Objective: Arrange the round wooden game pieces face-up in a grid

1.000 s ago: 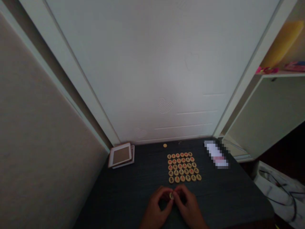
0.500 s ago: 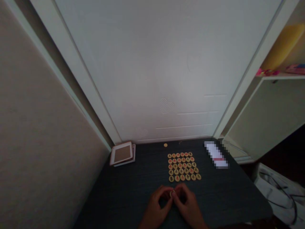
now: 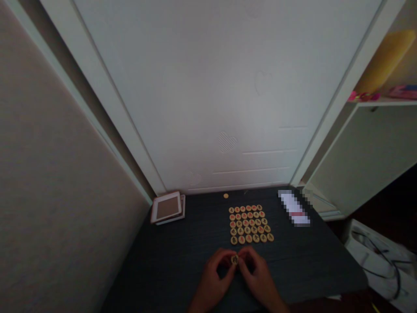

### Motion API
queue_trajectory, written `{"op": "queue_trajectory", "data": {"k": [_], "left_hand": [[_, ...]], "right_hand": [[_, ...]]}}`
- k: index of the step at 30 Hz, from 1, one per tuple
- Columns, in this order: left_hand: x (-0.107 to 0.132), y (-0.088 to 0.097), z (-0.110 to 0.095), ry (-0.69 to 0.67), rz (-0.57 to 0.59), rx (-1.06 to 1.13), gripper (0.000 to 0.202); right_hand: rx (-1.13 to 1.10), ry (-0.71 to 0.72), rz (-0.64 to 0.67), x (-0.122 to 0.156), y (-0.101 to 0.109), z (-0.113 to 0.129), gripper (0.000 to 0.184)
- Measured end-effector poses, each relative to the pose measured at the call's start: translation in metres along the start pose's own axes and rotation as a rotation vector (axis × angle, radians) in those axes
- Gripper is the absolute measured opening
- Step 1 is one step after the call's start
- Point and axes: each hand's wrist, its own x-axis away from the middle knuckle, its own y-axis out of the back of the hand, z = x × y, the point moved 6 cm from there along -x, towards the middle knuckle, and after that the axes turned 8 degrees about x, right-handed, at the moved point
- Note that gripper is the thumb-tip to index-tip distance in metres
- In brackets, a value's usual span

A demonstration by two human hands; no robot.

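Observation:
Between my two hands, near the front of the dark table, is a round wooden xiangqi piece with a dark character facing up toward me. My left hand pinches it from the left, thumb and fingers closed. From the right, my right hand closes its thumb and fingertips on the piece's edge. Just beyond my fingers, more xiangqi pieces lie flat in several neat rows, some marked in red and some in black. One lone disc lies farther back, its face showing no readable mark.
At the table's back left lie stacked frame-like items. A blurred-out white and dark object lies at the back right. A white door panel rises behind the dark table. A white box with cables stands right of the table.
The held piece has turned from nearly edge-on to showing its marked face. Both hands stay in about the same place; the view has shifted slightly.

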Motion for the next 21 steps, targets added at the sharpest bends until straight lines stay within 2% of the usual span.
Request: {"op": "queue_trajectory", "data": {"k": [11,21], "left_hand": [[-0.001,0.002,0.017,0.008,-0.024,0.017,0.017],[0.000,0.003,0.014,0.023,0.011,0.020,0.021]], "right_hand": [[0.042,0.034,-0.012,0.001,-0.004,0.004,0.026],[0.061,0.026,-0.011,0.001,-0.003,0.009,0.022]]}}
